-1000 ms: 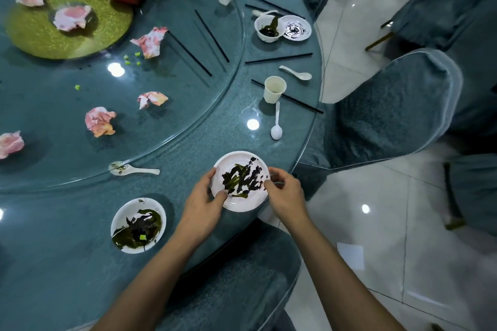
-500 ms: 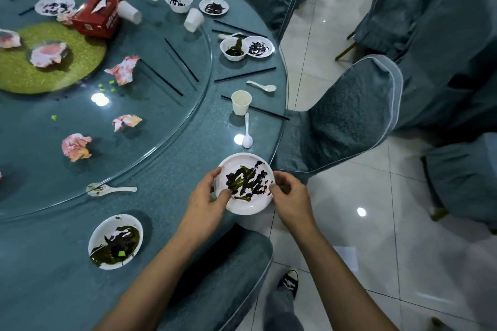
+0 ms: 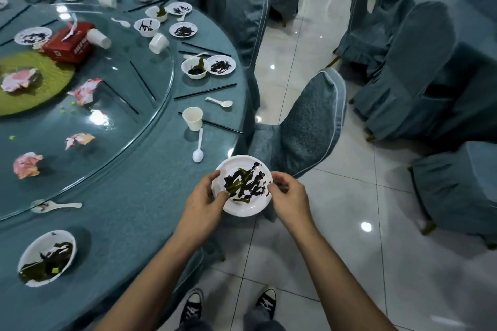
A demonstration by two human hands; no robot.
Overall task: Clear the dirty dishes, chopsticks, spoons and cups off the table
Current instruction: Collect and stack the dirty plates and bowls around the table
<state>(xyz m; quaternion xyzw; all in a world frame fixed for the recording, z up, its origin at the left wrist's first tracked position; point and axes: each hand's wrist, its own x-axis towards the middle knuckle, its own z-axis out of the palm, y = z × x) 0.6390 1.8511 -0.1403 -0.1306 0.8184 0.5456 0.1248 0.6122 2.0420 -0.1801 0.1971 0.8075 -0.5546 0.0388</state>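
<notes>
A white plate smeared with dark sauce and green scraps hangs over the table's edge, partly above the floor. My left hand grips its left rim and my right hand pinches its right rim. On the round teal table lie a white spoon, a paper cup, black chopsticks, another dirty plate at the near left, and a spoon at the glass turntable's edge. Several more dirty bowls and plates sit farther back.
A glass turntable carries crumpled pink napkins, a red tissue box and tipped cups. Covered chairs stand close to the table's right edge, with more chairs across the tiled floor. My shoes show at the bottom.
The plate has moved right, from over the table to past its edge, held by both hands. My view has shifted right and back, showing more floor and my shoes.
</notes>
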